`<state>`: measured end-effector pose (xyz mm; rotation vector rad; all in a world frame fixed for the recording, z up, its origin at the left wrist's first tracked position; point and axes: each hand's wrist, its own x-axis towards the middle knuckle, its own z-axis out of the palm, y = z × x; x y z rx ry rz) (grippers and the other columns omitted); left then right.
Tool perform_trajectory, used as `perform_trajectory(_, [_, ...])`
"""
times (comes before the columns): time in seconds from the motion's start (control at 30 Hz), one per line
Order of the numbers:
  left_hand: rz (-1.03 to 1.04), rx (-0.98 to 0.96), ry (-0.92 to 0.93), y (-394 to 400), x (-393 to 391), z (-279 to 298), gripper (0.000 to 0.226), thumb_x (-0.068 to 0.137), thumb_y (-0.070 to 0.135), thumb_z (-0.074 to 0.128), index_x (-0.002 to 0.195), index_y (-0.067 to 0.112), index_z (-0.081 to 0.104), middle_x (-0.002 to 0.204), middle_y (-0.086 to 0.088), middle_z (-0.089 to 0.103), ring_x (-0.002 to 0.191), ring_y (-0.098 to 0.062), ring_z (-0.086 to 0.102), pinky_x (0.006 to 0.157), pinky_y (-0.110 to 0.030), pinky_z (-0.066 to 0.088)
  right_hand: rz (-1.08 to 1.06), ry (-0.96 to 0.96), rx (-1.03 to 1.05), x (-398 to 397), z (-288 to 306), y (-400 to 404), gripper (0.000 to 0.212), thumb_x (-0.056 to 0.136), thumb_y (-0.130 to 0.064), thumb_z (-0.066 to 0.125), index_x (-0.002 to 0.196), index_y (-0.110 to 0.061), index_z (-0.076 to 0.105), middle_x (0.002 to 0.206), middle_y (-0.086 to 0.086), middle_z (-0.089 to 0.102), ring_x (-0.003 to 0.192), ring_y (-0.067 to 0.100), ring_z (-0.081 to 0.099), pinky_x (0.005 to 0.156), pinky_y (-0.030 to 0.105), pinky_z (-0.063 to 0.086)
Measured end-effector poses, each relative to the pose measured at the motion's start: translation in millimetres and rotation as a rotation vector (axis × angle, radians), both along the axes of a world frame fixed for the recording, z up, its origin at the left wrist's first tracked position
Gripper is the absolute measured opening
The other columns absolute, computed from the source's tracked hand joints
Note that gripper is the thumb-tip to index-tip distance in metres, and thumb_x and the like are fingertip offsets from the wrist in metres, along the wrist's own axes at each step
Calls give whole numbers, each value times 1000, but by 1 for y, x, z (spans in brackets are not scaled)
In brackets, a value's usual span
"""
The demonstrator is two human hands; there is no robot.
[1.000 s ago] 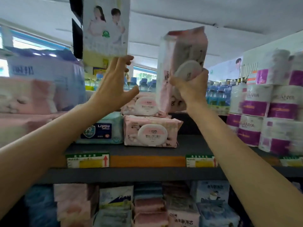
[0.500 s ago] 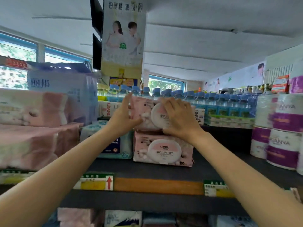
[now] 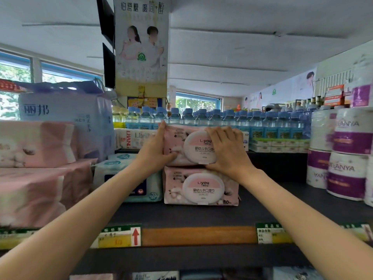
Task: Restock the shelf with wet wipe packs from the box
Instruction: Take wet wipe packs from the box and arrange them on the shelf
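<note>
Head view, top shelf level. Two pink wet wipe packs sit stacked on the dark shelf: the upper pack lies flat on the lower pack, both with their round white lids facing the aisle.

Left hand: placed against the left end of the upper pack, fingers extended up along its side edge, thumb laid across the front near the lower left corner. The hold is a flat press rather than a curled grip.

Right hand: spread over the right front of the upper pack, fingers lying across the right part of the lid, palm at the lower right corner where the two packs meet. Fingers are only lightly bent and pressing against the pack.

Just left of the stack stands a teal wipe pack, touching or very nearly touching the lower pack. Further left are blurred pink tissue bundles with a pale blue wrapped bale behind. To the right, well apart, stand purple-banded paper rolls. Behind the stack runs a row of blue-capped water bottles. Price labels are fixed along the shelf front edge. A poster hangs overhead.
</note>
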<state>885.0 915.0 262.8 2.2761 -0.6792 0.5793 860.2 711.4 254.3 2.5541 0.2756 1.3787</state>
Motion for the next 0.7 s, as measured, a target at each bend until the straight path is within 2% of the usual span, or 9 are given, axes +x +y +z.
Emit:
perform_trajectory(0.07, [48, 59, -18, -5, 5, 0, 98, 84, 20, 65, 150, 23, -7, 139, -19, 41, 115, -33, 54, 101, -46, 44, -73, -55, -33, 1, 0, 3, 106, 32, -51, 86, 120, -12, 40, 107, 10, 60, 98, 25, 45, 80, 45, 46])
perform_trajectory(0.13, [67, 96, 0, -7, 11, 1, 97, 84, 21, 65, 149, 23, -7, 143, -20, 37, 122, -36, 48, 104, -50, 40, -126, -8, -102, 1, 7, 5, 105, 44, -52, 83, 130, -13, 38, 117, 10, 56, 105, 30, 51, 86, 46, 43])
perform_trajectory(0.23, [42, 135, 58, -5, 15, 3, 99, 85, 22, 65, 149, 24, -10, 147, -20, 36, 130, -37, 42, 107, -51, 37, -84, 203, -70, -4, 15, 6, 100, 69, -49, 71, 147, -22, 15, 140, 9, 31, 128, 31, 30, 103, 47, 24])
perform_trajectory(0.33, [85, 143, 71, -5, 9, -1, 95, 89, 25, 59, 148, 26, -15, 148, -24, 30, 126, -37, 46, 103, -47, 40, -138, 294, -69, -6, 18, 8, 104, 71, -47, 70, 148, -28, 2, 143, 8, 22, 132, 30, 22, 107, 47, 20])
perform_trajectory(0.4, [148, 147, 47, -5, -1, -4, 91, 91, 27, 56, 148, 25, -15, 151, -26, 19, 132, -41, 37, 104, -49, 38, -163, 372, -36, -9, 23, 12, 107, 70, -44, 72, 147, -30, -1, 145, 9, 19, 134, 31, 19, 110, 51, 18])
perform_trajectory(0.47, [196, 128, 9, -3, -13, -6, 85, 92, 22, 53, 149, 22, -8, 150, -25, 17, 135, -42, 28, 106, -53, 36, -216, 415, 17, -17, 26, 13, 112, 70, -45, 73, 147, -30, -7, 150, 11, 14, 139, 32, 13, 112, 56, 11])
perform_trajectory(0.53, [184, 61, -37, 1, -30, -6, 79, 89, 21, 55, 148, 18, 3, 146, -22, 23, 133, -40, 29, 104, -54, 35, -269, 396, 84, -35, 24, 15, 116, 71, -49, 72, 148, -27, -12, 153, 12, 9, 142, 32, 6, 113, 58, 4])
perform_trajectory(0.6, [107, 10, -119, 2, -51, -7, 72, 86, 21, 56, 144, 15, 15, 146, -22, 24, 135, -39, 26, 106, -55, 33, -290, 324, 143, -62, 14, 19, 109, 74, -51, 69, 149, -25, -6, 151, 12, 12, 142, 33, 7, 114, 57, 5])
perform_trajectory(0.7, [-105, 16, -182, -10, -93, -20, 67, 86, 20, 55, 143, 15, 21, 147, -19, 23, 137, -37, 23, 107, -51, 30, -311, 141, 240, -114, -10, 31, 76, 85, -39, 58, 146, -17, 17, 143, 12, 26, 135, 31, 20, 113, 51, 17])
